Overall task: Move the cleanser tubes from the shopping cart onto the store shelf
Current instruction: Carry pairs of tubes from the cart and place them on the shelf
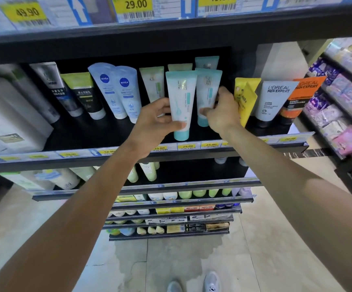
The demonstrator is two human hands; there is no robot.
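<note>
My left hand (155, 121) grips a white cleanser tube with a teal top and cap (181, 102), held upright, cap down, in front of the black store shelf (128, 133). My right hand (223, 111) holds a second matching tube (207, 89) just to its right, thumb across the lower front. A third teal tube (206, 62) stands behind them at the back of the shelf. Whether the tubes' caps touch the shelf board I cannot tell. The shopping cart is out of view.
Nivea tubes (116, 89) and dark men's tubes (69, 91) stand to the left, a pale green tube (154, 83) just behind my left hand. Yellow tubes (245, 98) and L'Oreal tubes (274, 100) stand to the right. Lower shelves (170, 207) and a side rack (343, 114) hold more goods.
</note>
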